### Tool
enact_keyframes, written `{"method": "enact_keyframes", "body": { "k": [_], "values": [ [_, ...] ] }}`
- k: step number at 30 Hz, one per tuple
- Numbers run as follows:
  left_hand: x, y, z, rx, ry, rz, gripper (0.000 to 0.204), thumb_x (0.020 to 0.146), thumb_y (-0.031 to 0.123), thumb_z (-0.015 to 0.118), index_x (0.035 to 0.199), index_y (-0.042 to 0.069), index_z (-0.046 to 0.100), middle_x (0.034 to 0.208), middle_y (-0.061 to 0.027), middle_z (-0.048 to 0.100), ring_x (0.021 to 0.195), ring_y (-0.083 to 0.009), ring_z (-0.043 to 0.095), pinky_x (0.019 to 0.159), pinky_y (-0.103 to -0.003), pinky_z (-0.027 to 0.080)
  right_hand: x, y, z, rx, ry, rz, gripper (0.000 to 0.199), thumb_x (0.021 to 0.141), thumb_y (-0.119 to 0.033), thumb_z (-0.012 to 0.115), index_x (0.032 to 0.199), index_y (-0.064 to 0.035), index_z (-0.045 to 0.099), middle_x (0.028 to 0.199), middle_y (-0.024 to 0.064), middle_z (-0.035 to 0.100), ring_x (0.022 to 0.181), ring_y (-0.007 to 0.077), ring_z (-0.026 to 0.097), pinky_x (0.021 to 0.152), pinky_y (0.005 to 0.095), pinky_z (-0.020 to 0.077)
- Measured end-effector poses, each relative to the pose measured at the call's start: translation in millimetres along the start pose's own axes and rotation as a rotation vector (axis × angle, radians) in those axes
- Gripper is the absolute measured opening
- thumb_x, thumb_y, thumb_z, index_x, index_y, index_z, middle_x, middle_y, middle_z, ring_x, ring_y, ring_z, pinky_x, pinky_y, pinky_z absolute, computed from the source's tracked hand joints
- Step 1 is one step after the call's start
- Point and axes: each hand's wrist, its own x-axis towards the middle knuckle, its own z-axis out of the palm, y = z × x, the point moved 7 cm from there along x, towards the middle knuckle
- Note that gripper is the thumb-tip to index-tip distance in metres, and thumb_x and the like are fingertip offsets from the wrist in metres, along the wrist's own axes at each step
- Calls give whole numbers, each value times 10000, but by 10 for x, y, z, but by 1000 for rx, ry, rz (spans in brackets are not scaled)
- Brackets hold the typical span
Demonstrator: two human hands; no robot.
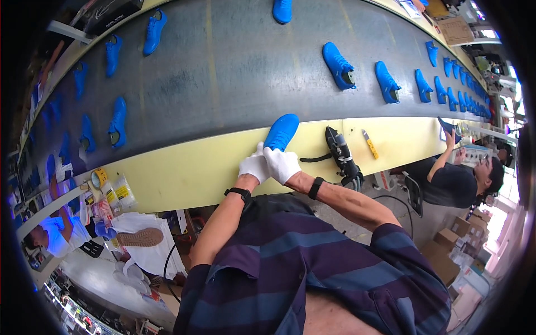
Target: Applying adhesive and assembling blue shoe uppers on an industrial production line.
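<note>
A bright blue sneaker (283, 132) points its toe away from me over the yellow edge (190, 162) of the conveyor. Both my hands wear white gloves and close together around the shoe's heel end. My left hand (254, 166) grips it at the left side, the fingers partly hidden. My right hand (281, 164) wraps over the ankle opening and laces from the right. Right of the shoe, a black hand tool (341, 152), perhaps a heat gun or blower, rests on the yellow edge. A yellow utility knife (371, 146) lies beyond it.
Several blue shoes sit on the grey belt (240, 72), one (338, 66) ahead to the right. On the left stand a roll of yellow tape (99, 177) and a brown sole (139, 237). A co-worker (458, 178) at right holds a shoe; another person (53, 234) is far left.
</note>
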Motion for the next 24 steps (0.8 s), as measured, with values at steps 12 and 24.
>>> {"method": "enact_keyframes", "body": {
  "k": [12,24],
  "values": [
    [-124,-81,-51,-157,-113,-3,887,916,476,629,1608,50,275,1414,-287,628,1269,-387,663,1018,-506,532,-383,147,57,278,46,26,288,937,-38,577,1224,-32,596,924,249,718,811,434,723,719,513,576],
    [225,-257,194,-859,-188,179,508,860,292,651,1285,15,656,1116,-160,744,1022,-287,709,935,-402,548,-478,897,934,872,-58,756,392,939,-86,594,1312,35,597,1001,196,762,798,257,777,674,375,625]
  ]
}}
